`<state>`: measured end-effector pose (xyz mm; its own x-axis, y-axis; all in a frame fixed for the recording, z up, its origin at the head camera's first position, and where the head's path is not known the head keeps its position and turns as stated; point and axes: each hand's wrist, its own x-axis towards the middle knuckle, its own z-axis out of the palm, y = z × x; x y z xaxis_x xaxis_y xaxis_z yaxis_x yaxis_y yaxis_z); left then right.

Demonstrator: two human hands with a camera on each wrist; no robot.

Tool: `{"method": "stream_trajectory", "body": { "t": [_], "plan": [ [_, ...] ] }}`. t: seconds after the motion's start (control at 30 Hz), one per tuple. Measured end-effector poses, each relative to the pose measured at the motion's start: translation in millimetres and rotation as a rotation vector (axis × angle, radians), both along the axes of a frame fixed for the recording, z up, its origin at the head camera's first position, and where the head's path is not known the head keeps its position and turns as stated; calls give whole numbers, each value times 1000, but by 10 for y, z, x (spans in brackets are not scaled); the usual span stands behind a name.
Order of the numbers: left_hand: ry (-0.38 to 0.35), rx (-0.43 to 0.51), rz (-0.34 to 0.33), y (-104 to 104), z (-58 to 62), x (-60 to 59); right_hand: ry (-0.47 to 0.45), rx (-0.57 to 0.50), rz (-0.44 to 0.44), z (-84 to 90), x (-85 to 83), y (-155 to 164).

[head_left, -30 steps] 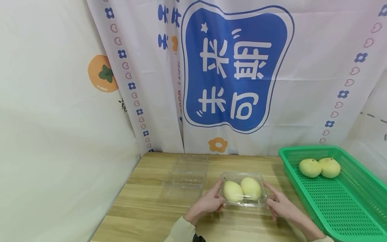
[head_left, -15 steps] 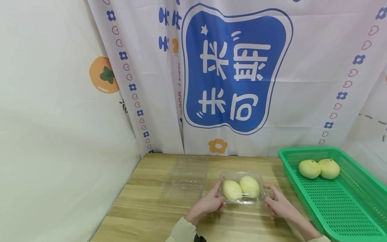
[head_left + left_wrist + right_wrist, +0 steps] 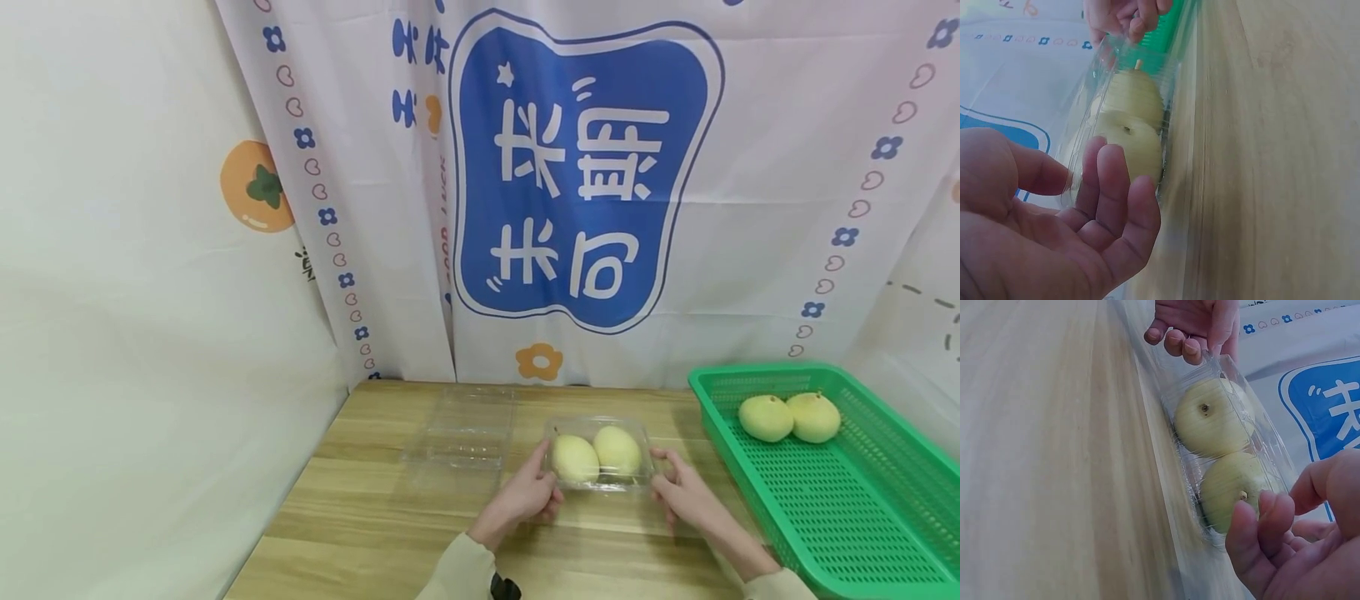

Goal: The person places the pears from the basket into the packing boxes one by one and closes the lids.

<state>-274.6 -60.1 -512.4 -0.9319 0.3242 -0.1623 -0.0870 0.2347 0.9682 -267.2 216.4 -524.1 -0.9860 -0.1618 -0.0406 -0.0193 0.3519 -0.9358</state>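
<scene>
Both hands sit at the ends of the clear plastic box: left hand on its left end w/ thumb and fingers curled onto the wall, right hand on the right end, fingers bent round that side. So the hands are apart from each other, each holding one end of the box; the wrist views show fingertips on the plastic. The box looks a bit above the wood, or tipped; can't tell for sure whether its base touches the worktop. It's mid-worktop, near the front edge, between an empty clear box to its left and the green basket to its right, apart from both. Inside: 2 pale yellow-green pears side by side, touching, stems visible in the right wrist view. The lid appears folded over the fruit, but whether it's snapped shut is not readable. Judging progress: this box looks filled, approx. done bar closing and setting aside. Left: 2 more pears lie touching at the far end of the basket, and the empty box is open and unfilled, so prob. about halfway. Behind it all hangs a printed curtain w/ a blue panel.
</scene>
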Motion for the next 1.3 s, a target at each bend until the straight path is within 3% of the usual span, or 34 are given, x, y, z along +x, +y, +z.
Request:
{"method": "stream_trajectory", "body": {
  "t": [0.2,0.97,1.3],
  "plan": [
    [-7,25,30,47,4,-74,34,13,-26,-23,-84,-14],
    [-22,60,138,192,-73,-359,25,10,-93,-15,-328,-48],
    [14,91,204,255,-84,-423,19,-1,-112,2,-425,-63]
  ]
}}
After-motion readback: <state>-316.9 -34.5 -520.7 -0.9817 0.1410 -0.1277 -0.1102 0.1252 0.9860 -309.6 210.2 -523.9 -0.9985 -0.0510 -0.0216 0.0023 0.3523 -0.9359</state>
